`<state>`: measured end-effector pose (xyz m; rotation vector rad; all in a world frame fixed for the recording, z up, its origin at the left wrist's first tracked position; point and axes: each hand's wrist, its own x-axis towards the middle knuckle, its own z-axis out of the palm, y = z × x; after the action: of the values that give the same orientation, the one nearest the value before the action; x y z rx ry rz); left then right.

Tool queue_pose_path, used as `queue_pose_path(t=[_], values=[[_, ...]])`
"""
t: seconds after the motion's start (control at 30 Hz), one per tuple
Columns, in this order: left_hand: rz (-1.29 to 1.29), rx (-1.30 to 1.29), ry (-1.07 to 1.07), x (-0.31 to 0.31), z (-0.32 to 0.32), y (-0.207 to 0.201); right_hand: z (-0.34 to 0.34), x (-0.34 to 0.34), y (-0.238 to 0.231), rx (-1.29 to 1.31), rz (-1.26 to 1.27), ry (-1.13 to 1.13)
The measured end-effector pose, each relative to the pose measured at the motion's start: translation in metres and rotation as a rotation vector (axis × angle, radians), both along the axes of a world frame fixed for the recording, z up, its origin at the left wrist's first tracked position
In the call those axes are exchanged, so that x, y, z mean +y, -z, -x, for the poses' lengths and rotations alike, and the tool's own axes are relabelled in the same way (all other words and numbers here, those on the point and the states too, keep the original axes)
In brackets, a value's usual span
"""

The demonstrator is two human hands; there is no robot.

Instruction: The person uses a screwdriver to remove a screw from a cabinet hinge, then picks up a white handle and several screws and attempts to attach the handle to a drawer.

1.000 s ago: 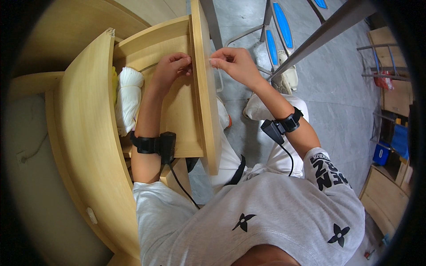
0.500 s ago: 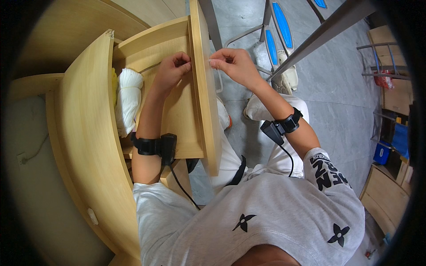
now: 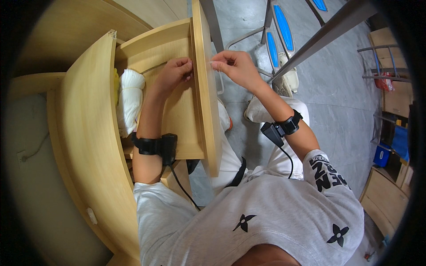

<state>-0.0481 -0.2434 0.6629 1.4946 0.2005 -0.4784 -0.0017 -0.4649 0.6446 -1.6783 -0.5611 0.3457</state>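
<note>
Essentially unchanged over the last second: left hand (image 3: 175, 73) still pressed inside the wooden drawer (image 3: 177, 115). Right hand (image 3: 235, 66) still pinches its front panel (image 3: 206, 88); whether it holds a small part, I cannot tell.

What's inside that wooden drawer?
Inside the wooden drawer lie a rolled white cloth, something yellow behind it, and the left hand. The forearm covers part of the bottom.
</note>
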Motion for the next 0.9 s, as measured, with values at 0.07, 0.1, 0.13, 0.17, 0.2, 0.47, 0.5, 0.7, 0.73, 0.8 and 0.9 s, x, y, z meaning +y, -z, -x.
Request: queue_pose_path(t=[0.07,0.1,0.13,0.17,0.2,0.47,0.5,0.7,0.73,0.8,0.9], values=[[0.013,-0.009,-0.016,-0.001,0.0,-0.001,0.0,0.001,-0.002,0.002,0.001,0.0],[0.027,-0.018,-0.033,0.0,0.0,-0.001,0.0,0.001,-0.005,-0.006,0.016,0.001],[0.026,-0.018,-0.033,0.0,0.0,-0.002,0.0,0.002,-0.007,-0.013,0.03,0.002],[0.019,-0.034,-0.032,0.0,0.0,-0.001,0.0,0.002,-0.005,-0.013,0.03,0.003],[0.013,-0.05,-0.032,0.0,-0.001,-0.001,-0.001,0.002,-0.003,-0.012,0.016,0.004],[0.092,0.073,-0.039,0.001,-0.003,-0.01,0.0,0.0,-0.004,-0.027,0.007,0.011],[0.08,0.064,0.018,0.003,-0.003,-0.009,0.0,0.001,-0.003,-0.028,0.011,0.01],[0.066,0.007,-0.079,-0.002,-0.004,0.003,0.0,0.0,-0.003,-0.036,0.006,0.013],[0.066,0.007,-0.08,0.001,-0.004,0.004,0.0,0.0,-0.003,-0.04,0.005,0.013],[-0.016,-0.109,-0.025,0.005,-0.005,0.002,0.0,0.001,-0.006,-0.041,0.006,0.012],[-0.008,-0.112,-0.01,0.004,-0.006,-0.002,-0.002,0.001,-0.004,-0.034,0.008,0.012]])
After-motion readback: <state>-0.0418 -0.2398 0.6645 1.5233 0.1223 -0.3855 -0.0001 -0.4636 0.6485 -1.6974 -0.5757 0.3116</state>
